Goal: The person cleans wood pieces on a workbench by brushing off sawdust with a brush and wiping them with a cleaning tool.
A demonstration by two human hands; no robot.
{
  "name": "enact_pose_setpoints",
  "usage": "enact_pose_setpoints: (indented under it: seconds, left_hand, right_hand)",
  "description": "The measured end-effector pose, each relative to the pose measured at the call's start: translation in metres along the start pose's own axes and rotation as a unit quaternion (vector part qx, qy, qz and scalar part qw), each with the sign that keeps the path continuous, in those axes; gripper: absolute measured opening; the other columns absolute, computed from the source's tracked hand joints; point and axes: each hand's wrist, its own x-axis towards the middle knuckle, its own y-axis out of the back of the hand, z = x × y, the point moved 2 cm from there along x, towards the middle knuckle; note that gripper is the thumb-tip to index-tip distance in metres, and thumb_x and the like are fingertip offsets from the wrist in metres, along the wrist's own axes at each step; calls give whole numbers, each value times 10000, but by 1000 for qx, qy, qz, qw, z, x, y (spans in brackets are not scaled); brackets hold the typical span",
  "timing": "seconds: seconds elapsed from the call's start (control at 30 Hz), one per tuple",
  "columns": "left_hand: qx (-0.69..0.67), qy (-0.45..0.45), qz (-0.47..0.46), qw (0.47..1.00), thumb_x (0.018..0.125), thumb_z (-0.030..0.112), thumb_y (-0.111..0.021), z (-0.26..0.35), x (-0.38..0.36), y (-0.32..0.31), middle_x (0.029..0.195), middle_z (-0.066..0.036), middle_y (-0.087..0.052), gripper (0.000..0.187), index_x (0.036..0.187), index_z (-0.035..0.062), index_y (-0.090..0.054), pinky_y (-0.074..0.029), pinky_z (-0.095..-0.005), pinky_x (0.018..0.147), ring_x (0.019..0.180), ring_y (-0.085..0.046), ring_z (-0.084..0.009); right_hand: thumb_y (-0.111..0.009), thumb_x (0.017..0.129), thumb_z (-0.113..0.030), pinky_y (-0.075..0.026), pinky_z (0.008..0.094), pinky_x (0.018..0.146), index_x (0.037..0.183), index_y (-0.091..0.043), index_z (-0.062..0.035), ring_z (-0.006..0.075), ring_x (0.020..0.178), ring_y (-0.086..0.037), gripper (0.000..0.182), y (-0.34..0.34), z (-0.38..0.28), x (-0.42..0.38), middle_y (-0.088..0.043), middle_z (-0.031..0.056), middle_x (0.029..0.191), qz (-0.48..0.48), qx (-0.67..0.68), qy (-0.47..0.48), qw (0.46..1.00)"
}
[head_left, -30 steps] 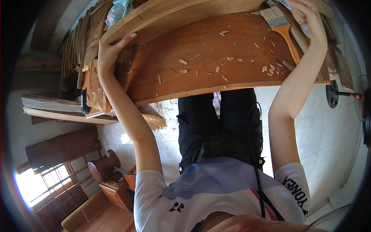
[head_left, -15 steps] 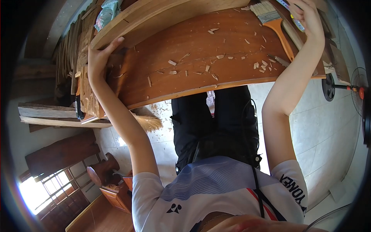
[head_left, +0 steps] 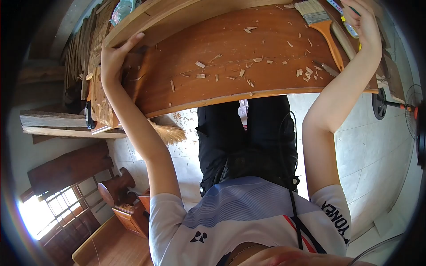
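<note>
**Long brown board, held at its left end**

The left hand (head_left: pixel 114 58) clasps the board's (head_left: pixel 177 20) end, thumb along the near face, other fingers hidden. The board lies along the table's (head_left: pixel 157 75) far side, smooth and faintly grained. It is probably stiff, fairly heavy and not slippery; both ends should offer the best hold. The right hand's (head_left: pixel 367 27) fingers bend near a blue-and-white strip (head_left: pixel 349 28); whether they grip it, I cannot tell.
</note>
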Motion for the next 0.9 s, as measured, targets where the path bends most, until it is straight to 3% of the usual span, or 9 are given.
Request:
enact_pose_setpoints:
  seconds: [0.13, 0.23, 0.33, 0.6, 0.7, 0.77, 0.83, 0.87, 0.9]
  left_hand:
    - [11, 36, -1, 999, 763, 164, -916, 4, -2, 0, 1063, -116, -740, 496, 1155, -53, -703, -564, -314, 824, 943, -703, -178]
    - [-1, 30, 13, 999, 765, 167, -915, 2, -3, -1, 1058, -119, -741, 496, 1157, -52, -704, -572, -317, 813, 933, -707, -181]
    - [1, 20, 5, 1000, 760, 166, -918, 4, -3, -1, 1050, -123, -743, 502, 1159, -52, -704, -577, -318, 816, 920, -711, -183]
    - [7, -12, 0, 1000, 759, 139, -917, -1, 0, 0, 1043, -119, -744, 462, 1129, -47, -712, -576, -312, 810, 910, -712, -179]
    - [7, -42, -9, 999, 753, 130, -920, -5, 3, 2, 1044, -112, -744, 459, 1124, -42, -712, -575, -310, 813, 914, -710, -173]
    - [6, -51, -16, 999, 752, 129, -920, -9, 6, 3, 1046, -106, -744, 461, 1127, -38, -710, -574, -307, 818, 921, -707, -167]
    - [3, -49, -27, 998, 754, 131, -918, -10, 8, 5, 1049, -100, -743, 461, 1131, -34, -709, -572, -304, 823, 929, -703, -162]
    - [-6, -47, -31, 998, 754, 132, -918, -11, 6, 6, 1049, -102, -744, 462, 1131, -34, -710, -573, -304, 824, 930, -703, -162]
    - [-15, -46, -33, 998, 754, 133, -917, -6, 4, 4, 1049, -103, -744, 463, 1132, -35, -710, -573, -303, 825, 930, -703, -162]
  right_hand:
    - [-622, 928, -67, -165, 256, 422, 1236, -725, 24, 32, 464, -253, 338, -30, 3, 13, -426, -92, 556, -96, -35, 29, 994]
    - [-619, 938, -74, -170, 256, 414, 1244, -724, 13, 32, 452, -241, 335, -15, 6, 12, -403, -96, 548, -49, -70, 42, 995]
    - [-612, 937, -82, -187, 242, 383, 1242, -710, 47, 38, 403, -258, 345, 10, 11, 3, -406, -92, 530, 37, 33, -14, 999]
    - [-610, 913, -90, -263, 224, 382, 1249, -689, 78, 32, 422, -348, 383, 2, 8, 2, -569, -27, 620, -6, -7, 9, 1000]
    - [-609, 907, -90, -293, 215, 395, 1253, -681, 87, 29, 441, -381, 395, 5, 6, -4, -626, -5, 666, 57, 47, -13, 997]
    - [-625, 911, -98, -251, 259, 343, 921, -579, -17, 72, 376, -289, 94, 19, 13, 7, -436, -17, 559, 24, 79, -42, 996]
    - [-642, 915, -106, -209, 304, 290, 589, -477, -120, 115, 310, -197, 366, 26, 17, 13, -246, -30, 453, -6, 113, -71, 991]
    - [-658, 906, -123, -199, 283, 324, 827, -529, -64, 100, 348, -200, 163, 29, 20, 15, -243, -40, 501, 1, 143, -33, 989]
    - [-675, 898, -140, -188, 261, 358, 1065, -581, -8, 85, 386, -203, 233, 22, 17, 14, -241, -49, 550, 8, 173, 5, 985]
